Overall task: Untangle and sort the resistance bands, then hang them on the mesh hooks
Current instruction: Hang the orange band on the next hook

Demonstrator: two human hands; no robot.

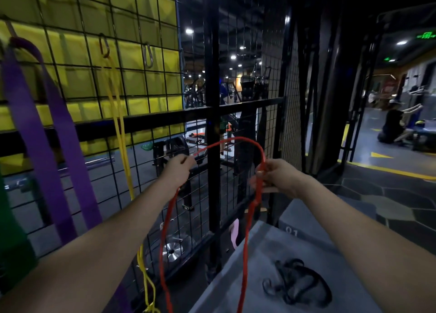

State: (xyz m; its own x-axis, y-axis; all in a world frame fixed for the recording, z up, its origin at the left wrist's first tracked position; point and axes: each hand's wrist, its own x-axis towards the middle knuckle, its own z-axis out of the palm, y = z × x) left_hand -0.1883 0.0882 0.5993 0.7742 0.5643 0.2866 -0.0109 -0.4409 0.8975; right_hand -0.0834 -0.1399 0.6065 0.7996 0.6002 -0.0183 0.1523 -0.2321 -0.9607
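The black wire mesh panel [77, 81] fills the nine-to-twelve o'clock area, with a wide purple band [47, 147] and a thin yellow band [120, 128] hanging from its hooks. A grey padded tabletop [271, 246] at five o'clock carries a tangled black band [297, 282]. The thin red rubber band [238, 142] arches at centre, pinched by the left hand [179, 168] and gripped by the right hand [278, 175].

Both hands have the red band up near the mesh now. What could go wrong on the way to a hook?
The red band hangs in a long loop beside the yellow band; the two could tangle low down. The free hook sits high and left of the left hand, so the arc may snag the mesh. The right hand only pinches; it might slip.
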